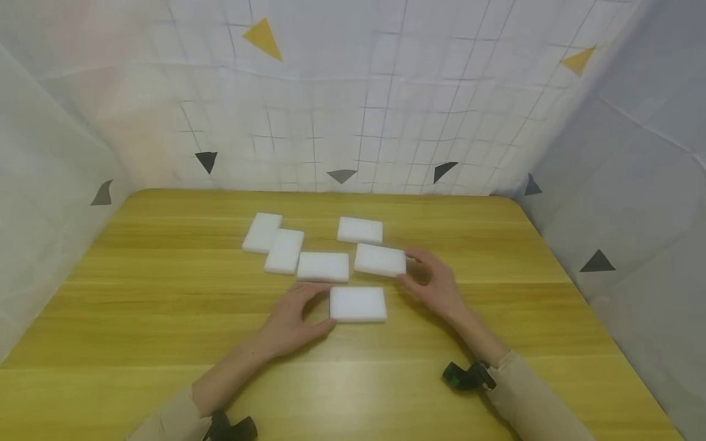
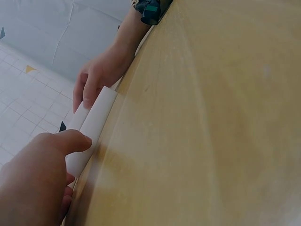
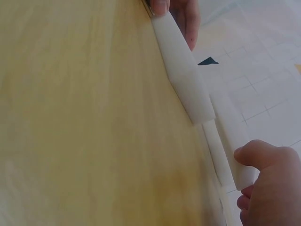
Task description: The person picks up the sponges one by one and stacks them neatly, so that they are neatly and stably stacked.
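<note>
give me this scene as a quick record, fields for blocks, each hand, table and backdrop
white blocks: six, flat and rectangular
left hand: pinches the left end of the nearest block
right hand: pinches the right end of the block behind it
table: yellowish wood grain
backdrop: white with grid lines, yellow, grey and dark triangles

The left sleeve (image 1: 168, 418), lower left of the head view, is beige; the right sleeve (image 1: 532, 395), lower right, matches. Beside each sits a stubby black wrist camera (image 1: 465, 376), the right one bearing a green patch (image 2: 151, 8).
</note>
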Motion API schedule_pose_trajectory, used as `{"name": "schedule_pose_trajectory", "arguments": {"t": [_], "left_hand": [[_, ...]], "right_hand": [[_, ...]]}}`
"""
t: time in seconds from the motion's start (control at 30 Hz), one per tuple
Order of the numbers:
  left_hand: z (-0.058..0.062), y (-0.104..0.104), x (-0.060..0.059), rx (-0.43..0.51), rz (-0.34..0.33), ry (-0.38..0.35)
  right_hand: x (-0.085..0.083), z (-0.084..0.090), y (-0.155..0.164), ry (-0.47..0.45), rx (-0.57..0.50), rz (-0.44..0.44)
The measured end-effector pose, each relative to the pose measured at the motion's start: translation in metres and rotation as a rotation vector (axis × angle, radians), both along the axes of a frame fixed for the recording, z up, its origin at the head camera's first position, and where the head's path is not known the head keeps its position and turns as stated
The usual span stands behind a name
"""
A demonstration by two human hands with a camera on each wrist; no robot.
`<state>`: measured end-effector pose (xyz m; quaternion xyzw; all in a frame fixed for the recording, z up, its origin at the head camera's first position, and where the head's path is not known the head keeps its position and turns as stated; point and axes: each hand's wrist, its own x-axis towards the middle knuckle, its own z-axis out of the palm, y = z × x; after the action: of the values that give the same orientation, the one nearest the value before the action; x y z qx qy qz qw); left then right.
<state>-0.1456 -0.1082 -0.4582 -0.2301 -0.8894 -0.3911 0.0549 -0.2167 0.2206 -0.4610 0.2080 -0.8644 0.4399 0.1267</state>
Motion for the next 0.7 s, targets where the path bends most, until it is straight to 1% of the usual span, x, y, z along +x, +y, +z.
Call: {"name": "schedule_pose_trajectory", "arguments": {"t": [0.17,0.27,0.4,0.57,0.7], "left_hand": [[0.0003,-0.0001,0.0001,0.006,-0.004,-0.012],[0.0005,-0.0001,0.0000,0.007,-0.007,-0.015],[0.0011,0.0003,-0.0001,0.009,-0.008,-0.018],[0.0012,0.0006,0.0000,0.007,-0.002,-0.023],[0.0008,0.0003,-0.0001,0.008,0.000,-0.025]], "right_hand": [[0.0021,0.0015,-0.0009,0.039,-0.012,0.029],[0.0045,0.0038,-0.0019,0.045,-0.005,0.029],[0.0064,0.0048,-0.0030,0.080,0.013,0.031],[0.0074,0.0029,-0.0040,0.139,-0.004,0.053],[0.0096,0.0024,-0.0069,0.159,-0.018,0.065]]}}
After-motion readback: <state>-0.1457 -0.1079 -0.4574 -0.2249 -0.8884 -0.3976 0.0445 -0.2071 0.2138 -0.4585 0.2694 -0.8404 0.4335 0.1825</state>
